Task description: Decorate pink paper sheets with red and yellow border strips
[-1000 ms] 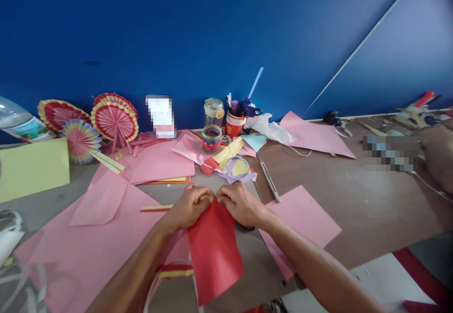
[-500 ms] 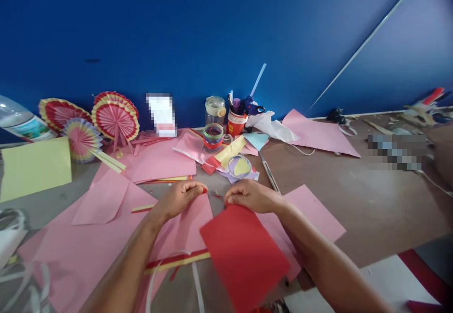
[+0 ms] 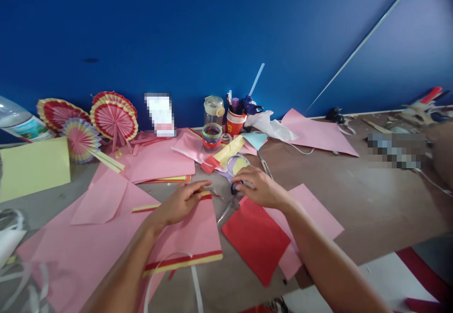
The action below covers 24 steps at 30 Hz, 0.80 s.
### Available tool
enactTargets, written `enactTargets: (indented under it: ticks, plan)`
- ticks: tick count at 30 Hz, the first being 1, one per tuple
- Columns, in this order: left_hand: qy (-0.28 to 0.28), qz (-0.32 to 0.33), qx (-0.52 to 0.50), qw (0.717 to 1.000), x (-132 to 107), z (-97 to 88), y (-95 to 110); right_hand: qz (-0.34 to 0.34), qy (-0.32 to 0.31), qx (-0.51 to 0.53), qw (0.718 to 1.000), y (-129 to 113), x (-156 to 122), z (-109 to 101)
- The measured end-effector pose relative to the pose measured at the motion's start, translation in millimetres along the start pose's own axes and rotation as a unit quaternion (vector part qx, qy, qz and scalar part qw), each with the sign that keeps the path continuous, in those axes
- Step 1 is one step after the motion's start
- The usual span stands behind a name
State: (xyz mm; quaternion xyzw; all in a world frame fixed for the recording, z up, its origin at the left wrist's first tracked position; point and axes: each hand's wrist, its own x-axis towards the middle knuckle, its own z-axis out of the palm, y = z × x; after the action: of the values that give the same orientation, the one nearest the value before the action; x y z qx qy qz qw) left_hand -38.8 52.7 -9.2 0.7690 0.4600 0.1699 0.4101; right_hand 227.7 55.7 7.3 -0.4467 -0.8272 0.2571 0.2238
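Touching the banded pink sheet (image 3: 187,233) with the left hand (image 3: 182,203), the right hand (image 3: 261,188) at the black-handled scissors (image 3: 234,188).

The banded pink sheet lies in front of the person; the left fingers bend loosely over its far edge, though whether the thumb pinches it I cannot tell. Beyond its far right corner, the right fingers are parted and half curled about the scissors' handle; a firm grip cannot be made out. Just right of the banded sheet lies a red sheet (image 3: 258,244), partly over another pink sheet (image 3: 314,214). The banded sheet should handle as light and bendable, easily creased; best taken by its red-and-yellow edges, pinched lightly. The scissors look stiff and heavier, best held by the handle.
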Motion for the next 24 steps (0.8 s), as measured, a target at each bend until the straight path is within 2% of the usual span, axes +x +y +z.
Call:
enactTargets:
  ticks: [2, 4, 7, 10, 16, 24]
  plan:
    - [0.006, -0.001, 0.01, 1.0, -0.6, 1.5, -0.5, -0.038, 0.006, 0.029, 0.999, -14.3, 2.0, 10.8]
    - [0.011, -0.007, 0.015, 1.0, -1.4, 2.8, -0.2, -0.046, 0.0, 0.049, 0.998, -26.1, 2.5, 22.4]
    - [-0.002, -0.009, -0.005, 1.0, -2.4, 4.1, 1.4, 0.027, -0.012, 0.112, 0.993, -35.4, 0.0, 37.9]
    - [-0.006, 0.0, -0.031, 0.999, -2.0, 4.8, 3.3, 0.104, -0.024, 0.186, 0.977, -37.8, -3.2, 49.6]
    - [0.012, -0.005, -0.028, 1.0, 0.8, 6.9, 8.3, 0.156, -0.013, 0.241, 0.958, -40.7, -1.2, 63.8]
    - [0.014, -0.005, -0.057, 0.998, 1.1, 5.5, 12.0, 0.124, 0.01, 0.266, 0.956, -41.0, -0.1, 71.1]
